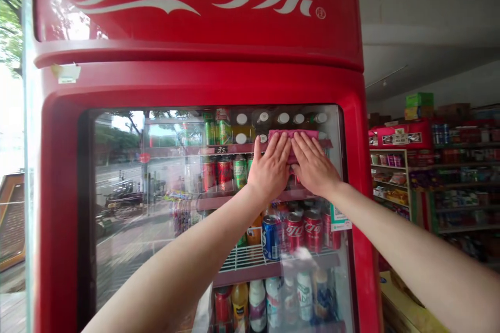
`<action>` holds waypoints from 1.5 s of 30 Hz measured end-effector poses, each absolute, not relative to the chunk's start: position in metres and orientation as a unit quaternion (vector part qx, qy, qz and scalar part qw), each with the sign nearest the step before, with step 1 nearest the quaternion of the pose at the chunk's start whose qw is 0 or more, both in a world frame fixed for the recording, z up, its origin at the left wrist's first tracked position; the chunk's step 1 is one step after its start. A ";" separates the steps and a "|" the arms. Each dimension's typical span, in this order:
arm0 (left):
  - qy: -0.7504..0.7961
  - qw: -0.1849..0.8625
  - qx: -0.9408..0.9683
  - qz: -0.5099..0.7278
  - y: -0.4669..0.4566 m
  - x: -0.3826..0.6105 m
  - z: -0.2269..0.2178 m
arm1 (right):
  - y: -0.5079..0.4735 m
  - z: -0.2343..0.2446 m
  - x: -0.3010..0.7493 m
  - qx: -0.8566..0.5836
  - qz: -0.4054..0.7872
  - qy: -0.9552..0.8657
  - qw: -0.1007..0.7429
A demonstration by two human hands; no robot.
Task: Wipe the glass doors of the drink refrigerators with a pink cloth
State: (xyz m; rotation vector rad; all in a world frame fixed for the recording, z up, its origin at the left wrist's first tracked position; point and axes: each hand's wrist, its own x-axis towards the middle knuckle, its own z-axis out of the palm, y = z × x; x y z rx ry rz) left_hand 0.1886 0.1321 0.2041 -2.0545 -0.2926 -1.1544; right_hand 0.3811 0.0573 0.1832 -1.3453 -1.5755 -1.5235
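Observation:
A pink cloth (291,132) lies against the glass door (128,270) of a red drinks fridge (203,83), high up and right of the middle. My left hand (269,169) presses flat on the cloth's left part, its fingers straight and its thumb spread out over the glass. Beside it, my right hand (317,169) lies flat on the right part, fingers stretched up and inward. The two hands nearly touch at the fingertips. Most of the cloth is hidden beneath them. Both forearms reach up from the lower corners.
Behind the glass are shelves with red cans (295,231), a blue can (270,238) and several bottles (258,304). A green-edged code card (341,217) sits at the door's right edge. Shop shelves (464,187) stand to the right. Street reflections cover the glass's left side.

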 end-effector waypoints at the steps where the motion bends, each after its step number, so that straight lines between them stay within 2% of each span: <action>1: -0.111 0.370 -0.802 -0.455 0.130 0.194 0.215 | 0.055 0.196 0.386 -0.504 -0.566 -0.590 0.278; 7: -0.109 0.341 -0.801 -0.480 0.119 0.231 0.261 | 0.041 0.255 0.418 -0.522 -0.545 -0.601 0.263; 14: -0.098 0.308 -0.810 -0.489 0.104 0.264 0.270 | 0.031 0.263 0.447 -0.551 -0.530 -0.583 0.277; 19: -0.087 0.283 -0.822 -0.487 0.090 0.288 0.260 | 0.018 0.241 0.447 -0.591 -0.521 -0.534 0.307; 25: -0.087 0.247 -0.832 -0.489 0.081 0.303 0.233 | 0.008 0.214 0.440 -0.623 -0.509 -0.510 0.303; 29: -0.095 0.260 -0.833 -0.480 0.078 0.302 0.215 | 0.011 0.196 0.446 -0.604 -0.521 -0.513 0.317; 39: -0.078 0.299 -0.840 -0.446 0.075 0.293 0.135 | 0.010 0.101 0.448 -0.595 -0.543 -0.491 0.331; 45: -0.068 0.264 -0.863 -0.425 0.071 0.283 0.107 | 0.010 0.066 0.432 -0.616 -0.544 -0.457 0.340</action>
